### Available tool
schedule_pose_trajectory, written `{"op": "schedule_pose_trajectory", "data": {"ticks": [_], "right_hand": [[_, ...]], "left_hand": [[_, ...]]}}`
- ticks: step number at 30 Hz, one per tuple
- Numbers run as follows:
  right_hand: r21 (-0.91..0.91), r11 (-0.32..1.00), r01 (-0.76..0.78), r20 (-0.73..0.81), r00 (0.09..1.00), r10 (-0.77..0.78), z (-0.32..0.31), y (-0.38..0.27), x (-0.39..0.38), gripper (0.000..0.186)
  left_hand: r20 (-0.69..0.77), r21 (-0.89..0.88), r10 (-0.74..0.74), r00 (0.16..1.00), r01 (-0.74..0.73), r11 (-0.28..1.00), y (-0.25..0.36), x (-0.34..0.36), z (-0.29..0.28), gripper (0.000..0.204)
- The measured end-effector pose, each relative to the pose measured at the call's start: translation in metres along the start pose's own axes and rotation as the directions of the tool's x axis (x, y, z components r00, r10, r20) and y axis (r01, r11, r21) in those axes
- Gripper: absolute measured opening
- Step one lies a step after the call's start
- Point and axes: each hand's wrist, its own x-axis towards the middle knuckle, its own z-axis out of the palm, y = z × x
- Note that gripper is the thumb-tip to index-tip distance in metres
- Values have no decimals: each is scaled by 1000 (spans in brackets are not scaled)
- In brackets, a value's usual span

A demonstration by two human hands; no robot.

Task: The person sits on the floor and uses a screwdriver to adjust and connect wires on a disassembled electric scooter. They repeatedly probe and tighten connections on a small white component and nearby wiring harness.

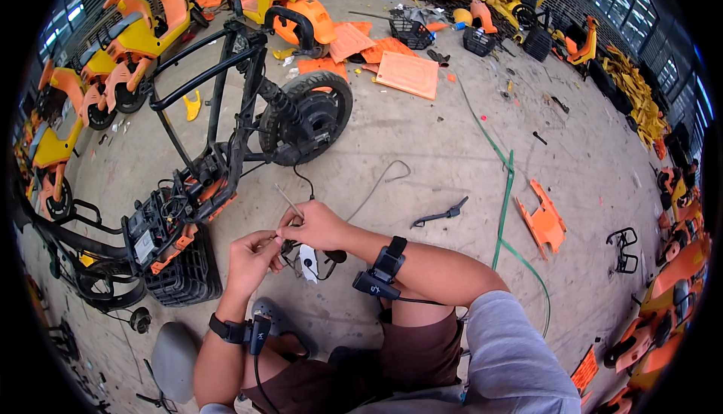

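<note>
My right hand is closed round a thin metal rod, possibly a tool, which points up and left. My left hand is closed beside it, its thumb and forefinger pinched on something too small to make out. Just under the hands are dark wired parts and a white, irregular piece. Above and left of them stands a stripped black scooter frame with a rear wheel, exposed electrical parts and a black basket.
A grey seat lies by my left leg. To the right lie green straps, an orange panel and a black bracket. Yellow and orange scooters line the sides; piled panels and baskets are at the back.
</note>
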Motion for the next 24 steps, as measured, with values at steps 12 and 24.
{"op": "schedule_pose_trajectory", "data": {"ticks": [12, 24], "right_hand": [[162, 980, -114, 60, 993, 106, 0, -7, 0, 25], [140, 974, -181, 73, 982, 172, 5, -16, -3, 28]], "left_hand": [[-18, -11, 5, 1000, -5, 1000, -3, 0, -2, 17], [-60, 18, -14, 998, 15, 1000, 1, -6, -3, 19]]}}
